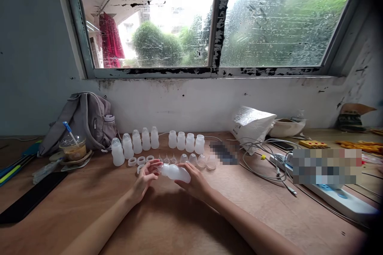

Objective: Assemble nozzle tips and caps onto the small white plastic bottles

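Observation:
A frosted white baby bottle (177,173) lies nearly sideways between my hands, its neck toward the left. My right hand (196,180) is wrapped round the bottle's body. The fingers of my left hand (146,179) are closed about a clear piece (160,168) at the bottle's mouth; whether this is a teat or a cap I cannot tell. Behind them lie white collar rings (132,161), clear teats (166,159) and clear dome caps (202,161). Farther back stand several capped bottles (137,142) on the left and several open-topped bottles (181,141) on the right.
To the left are a grey backpack (89,121), an iced drink cup (73,147) and a flat black object (32,198). Toward the right stand a white bag (253,125), looped cables (254,171) and a white power strip (344,201). A window rises behind the wooden table (167,227).

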Available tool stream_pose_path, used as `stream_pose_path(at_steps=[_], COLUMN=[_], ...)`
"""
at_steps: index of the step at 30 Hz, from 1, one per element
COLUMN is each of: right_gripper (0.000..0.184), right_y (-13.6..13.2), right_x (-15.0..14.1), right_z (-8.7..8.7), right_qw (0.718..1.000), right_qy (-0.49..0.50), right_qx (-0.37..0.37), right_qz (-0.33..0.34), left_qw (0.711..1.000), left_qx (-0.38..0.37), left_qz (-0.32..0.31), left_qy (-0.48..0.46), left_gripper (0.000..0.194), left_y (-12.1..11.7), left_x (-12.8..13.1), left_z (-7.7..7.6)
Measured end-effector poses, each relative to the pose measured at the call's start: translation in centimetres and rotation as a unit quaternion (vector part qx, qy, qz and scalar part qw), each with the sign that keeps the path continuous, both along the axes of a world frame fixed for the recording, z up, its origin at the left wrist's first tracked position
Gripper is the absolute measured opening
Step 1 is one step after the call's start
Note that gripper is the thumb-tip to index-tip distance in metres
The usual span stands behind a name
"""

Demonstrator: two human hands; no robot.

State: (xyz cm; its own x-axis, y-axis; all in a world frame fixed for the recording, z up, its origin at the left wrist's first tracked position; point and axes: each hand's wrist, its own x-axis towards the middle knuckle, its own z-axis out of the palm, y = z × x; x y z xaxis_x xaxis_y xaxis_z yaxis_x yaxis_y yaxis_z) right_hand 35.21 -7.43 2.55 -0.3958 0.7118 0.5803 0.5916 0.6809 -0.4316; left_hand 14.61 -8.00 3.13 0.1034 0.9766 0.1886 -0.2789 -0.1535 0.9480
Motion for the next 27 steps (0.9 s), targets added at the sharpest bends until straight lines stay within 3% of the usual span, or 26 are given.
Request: stream_pose_path(at_steps=[6, 12, 18, 27], right_gripper=[0.037, 0.035, 0.037, 0.038], right_y=[-0.1, -0.3, -0.4, -0.4], right_x=[-0.2, -0.2, -0.3, -0.2], right_z=[0.1, -0.1, 0.0, -0.1], right_qw=[1.0, 0.999, 0.999, 0.997], right_qy=[-0.019, -0.031, -0.043, -0.067], right_qx=[0.017, 0.011, 0.011, 0.025], right_qz=[0.005, -0.013, -0.003, 0.0], left_qw=[0.996, 1.0, 0.995, 0.999], left_qx=[-0.074, -0.011, -0.077, -0.034], left_qz=[0.038, 0.012, 0.041, 0.002], left_qy=[0.034, -0.006, 0.05, -0.01], left_gripper=[0.034, 0.038, 0.038, 0.037], left_y=[0.2, 0.0, 0.5, 0.5], left_x=[0.1, 0.3, 0.1, -0.1], left_z=[-0.5, 0.0, -0.8, -0.5])
